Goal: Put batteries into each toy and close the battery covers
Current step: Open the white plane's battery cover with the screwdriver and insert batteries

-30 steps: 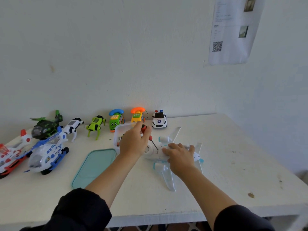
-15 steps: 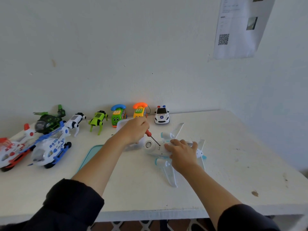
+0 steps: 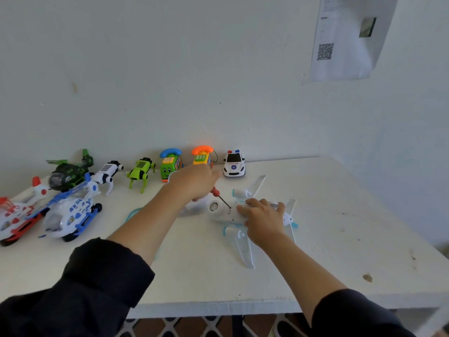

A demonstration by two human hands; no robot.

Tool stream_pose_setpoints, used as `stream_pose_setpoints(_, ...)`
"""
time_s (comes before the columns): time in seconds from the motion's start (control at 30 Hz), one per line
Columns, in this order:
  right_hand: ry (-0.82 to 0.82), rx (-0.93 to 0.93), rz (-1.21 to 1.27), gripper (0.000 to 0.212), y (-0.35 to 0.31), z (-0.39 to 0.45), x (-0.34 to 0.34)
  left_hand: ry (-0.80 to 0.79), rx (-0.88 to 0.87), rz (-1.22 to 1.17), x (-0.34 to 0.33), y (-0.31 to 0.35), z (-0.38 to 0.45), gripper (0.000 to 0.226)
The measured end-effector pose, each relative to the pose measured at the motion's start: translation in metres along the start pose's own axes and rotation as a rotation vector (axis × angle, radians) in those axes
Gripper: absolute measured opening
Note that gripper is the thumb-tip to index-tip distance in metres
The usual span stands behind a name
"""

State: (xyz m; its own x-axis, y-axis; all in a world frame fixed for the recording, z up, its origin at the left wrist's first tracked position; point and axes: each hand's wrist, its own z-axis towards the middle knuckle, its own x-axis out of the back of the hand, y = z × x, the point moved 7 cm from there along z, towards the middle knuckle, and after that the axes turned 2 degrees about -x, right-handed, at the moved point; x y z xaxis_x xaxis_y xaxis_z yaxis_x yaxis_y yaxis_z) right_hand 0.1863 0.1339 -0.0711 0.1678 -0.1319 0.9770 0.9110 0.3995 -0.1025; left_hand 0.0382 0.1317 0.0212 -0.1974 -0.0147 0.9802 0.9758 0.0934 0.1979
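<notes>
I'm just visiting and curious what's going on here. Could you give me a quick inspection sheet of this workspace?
Surface: white table, a few dark specks and a brown mark near its right front.
Job's things: white toy airplane lying belly up; red-handled screwdriver, tip on the plane's underside.
Clutter: police car, two toy phones, green robot dog, white robot dog, helicopters at left, clear box and teal lid mostly hidden behind the left arm.
Grips: left hand holds the screwdriver; right hand holds the plane down.
Cables: thin cord on the orange phone.
Surroundings: white wall, paper with QR code at upper right.
</notes>
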Motion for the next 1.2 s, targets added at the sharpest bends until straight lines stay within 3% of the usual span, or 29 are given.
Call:
stream_pose_setpoints(0.17,0.013,-0.003,0.002,0.041,0.0,0.0,0.002,-0.024,-0.167,0.293,-0.003,0.007,-0.004,0.025)
stream_pose_setpoints(0.23,0.008,0.0,0.001,0.041,-0.001,0.0,0.002,-0.051,-0.191,0.297,-0.007,-0.001,-0.006,0.013)
stream_pose_setpoints(0.37,0.007,0.007,0.002,0.041,-0.001,0.0,0.004,-0.003,-0.258,0.142,-0.002,0.002,-0.014,0.012)
stream_pose_setpoints(0.47,0.002,0.014,0.005,0.041,-0.001,0.001,0.004,-0.014,-0.11,0.255,-0.011,0.007,-0.007,0.026)
stream_pose_setpoints(0.57,0.009,0.009,0.006,0.042,-0.001,0.0,0.003,0.062,-0.041,0.44,-0.011,0.015,0.0,0.02)
stream_pose_setpoints(0.73,0.013,0.011,0.017,0.043,0.0,0.002,0.001,0.049,-0.369,0.82,-0.006,0.062,-0.015,0.006)
stream_pose_setpoints(0.8,0.014,0.012,0.021,0.043,0.0,0.002,0.001,0.041,-0.44,0.815,-0.005,0.061,-0.015,0.01)
stream_pose_setpoints(0.9,0.015,0.016,0.022,0.042,0.002,0.003,0.001,-0.048,-0.414,0.68,-0.004,0.05,-0.014,0.019)
stream_pose_setpoints(1.0,0.012,0.021,0.026,0.042,0.001,0.003,0.001,-0.057,-0.222,0.57,-0.002,0.037,-0.009,0.042)
stream_pose_setpoints(1.07,0.016,0.02,0.03,0.043,0.001,0.002,0.001,-0.069,-0.168,0.635,-0.005,0.037,-0.005,0.033)
stream_pose_setpoints(1.2,0.026,0.026,0.028,0.044,0.001,0.001,-0.001,-0.068,-0.292,0.805,-0.005,0.06,-0.006,0.008)
